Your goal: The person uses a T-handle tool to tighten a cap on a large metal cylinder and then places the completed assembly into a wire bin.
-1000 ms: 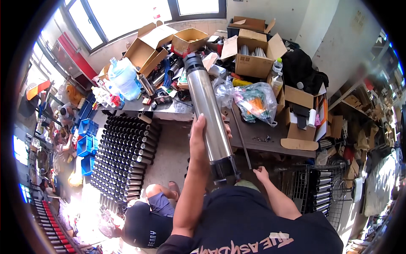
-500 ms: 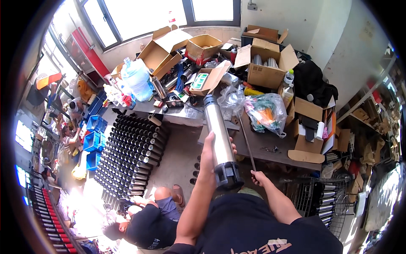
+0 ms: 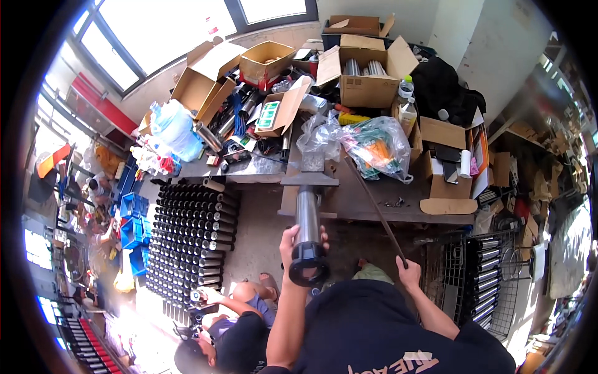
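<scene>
The silver tube (image 3: 308, 218) is up by a grey bar (image 3: 311, 179) at the bench (image 3: 410, 212) edge. The left hand (image 3: 288, 245) is wrapped round it; the right hand (image 3: 408, 273) is closed on a long rod (image 3: 378, 211). This looks like a holding step, and any move needs steady hands

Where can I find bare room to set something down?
Bare floor shows between the stacked cylinders and the left hand. A bare tabletop strip lies between the plastic bag and the cardboard flap, beside small metal bits. Crowded: around the open box and blue jug.
</scene>
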`<act>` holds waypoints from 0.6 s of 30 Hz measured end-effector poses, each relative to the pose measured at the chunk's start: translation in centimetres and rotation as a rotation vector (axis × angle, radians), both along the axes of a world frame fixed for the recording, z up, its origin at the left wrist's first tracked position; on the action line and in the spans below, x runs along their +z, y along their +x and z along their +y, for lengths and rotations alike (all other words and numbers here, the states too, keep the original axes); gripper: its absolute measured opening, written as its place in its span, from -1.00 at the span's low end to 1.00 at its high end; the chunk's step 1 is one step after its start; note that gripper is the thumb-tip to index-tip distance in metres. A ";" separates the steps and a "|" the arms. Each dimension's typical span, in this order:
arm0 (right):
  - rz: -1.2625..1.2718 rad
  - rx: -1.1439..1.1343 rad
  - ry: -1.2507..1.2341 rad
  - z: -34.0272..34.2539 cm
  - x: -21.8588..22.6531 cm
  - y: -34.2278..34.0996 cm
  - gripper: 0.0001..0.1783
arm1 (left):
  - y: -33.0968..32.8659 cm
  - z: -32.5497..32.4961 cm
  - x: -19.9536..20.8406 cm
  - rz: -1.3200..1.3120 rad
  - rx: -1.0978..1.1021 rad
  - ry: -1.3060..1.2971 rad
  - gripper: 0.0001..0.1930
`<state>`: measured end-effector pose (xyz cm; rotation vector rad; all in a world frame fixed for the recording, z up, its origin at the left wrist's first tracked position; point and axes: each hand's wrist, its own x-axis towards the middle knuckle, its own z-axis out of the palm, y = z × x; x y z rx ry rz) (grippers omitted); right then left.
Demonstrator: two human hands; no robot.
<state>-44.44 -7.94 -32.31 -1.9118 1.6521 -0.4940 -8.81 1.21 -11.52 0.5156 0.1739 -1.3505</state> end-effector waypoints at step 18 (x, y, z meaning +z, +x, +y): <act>-0.058 0.427 -0.457 -16.6 16.1 4.6 -0.55 | 13.0 -11.4 -2.5 0.246 -0.028 0.241 -0.50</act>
